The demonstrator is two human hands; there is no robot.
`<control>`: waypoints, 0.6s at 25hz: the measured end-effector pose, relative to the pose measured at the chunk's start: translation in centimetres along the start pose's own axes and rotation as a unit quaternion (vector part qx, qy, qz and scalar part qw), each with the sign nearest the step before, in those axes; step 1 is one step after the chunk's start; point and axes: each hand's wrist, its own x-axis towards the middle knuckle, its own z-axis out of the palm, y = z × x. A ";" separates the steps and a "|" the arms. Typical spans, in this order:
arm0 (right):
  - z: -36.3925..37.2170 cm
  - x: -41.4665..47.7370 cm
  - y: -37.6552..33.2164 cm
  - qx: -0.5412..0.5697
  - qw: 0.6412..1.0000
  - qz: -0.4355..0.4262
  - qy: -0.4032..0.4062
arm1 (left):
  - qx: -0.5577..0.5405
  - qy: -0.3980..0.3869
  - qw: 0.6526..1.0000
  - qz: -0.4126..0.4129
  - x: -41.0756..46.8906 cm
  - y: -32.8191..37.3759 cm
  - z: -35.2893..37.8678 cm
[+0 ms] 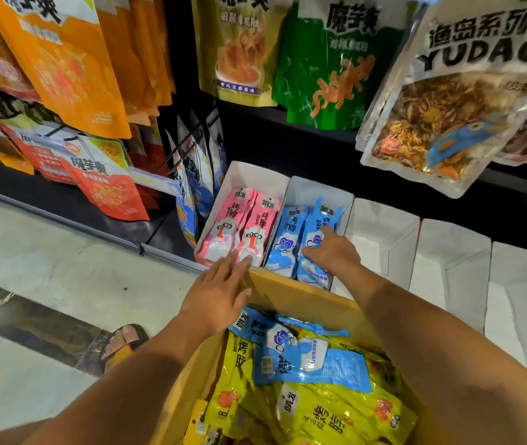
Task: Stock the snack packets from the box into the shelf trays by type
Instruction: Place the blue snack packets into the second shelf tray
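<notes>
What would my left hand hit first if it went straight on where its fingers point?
Most likely the pink packets in their white tray: the left hand points at their near ends, just past the rim of the cardboard box. Depth is unclear.

low black shelf [166,231] carries a row of white trays [381,226] side by side. leftmost tray [249,175] holds pink packets [239,226], next tray [320,187] holds blue packets [289,239]. blue-white bags [198,178] reach the shelf just left of the trays; cannot tell if they rest on it.
</notes>
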 end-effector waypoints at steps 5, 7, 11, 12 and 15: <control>2.8 2.7 0.2 -0.043 0.999 -0.006 -0.002 | -0.045 0.058 0.997 0.003 0.5 -0.5 1.5; 4.0 3.2 0.3 -0.049 0.998 -0.024 -0.023 | -0.050 0.063 0.997 0.005 0.7 -0.7 1.6; 5.0 3.5 -0.2 -0.044 0.999 -0.018 -0.011 | -0.044 0.062 0.997 0.004 0.8 -0.6 1.6; 5.0 3.3 -0.5 -0.042 0.999 -0.026 0.014 | -0.041 0.065 0.997 0.005 0.8 -0.6 1.6; 4.9 2.2 -1.8 -0.074 0.996 -0.052 0.023 | -0.039 0.065 0.997 0.001 0.9 -0.7 1.6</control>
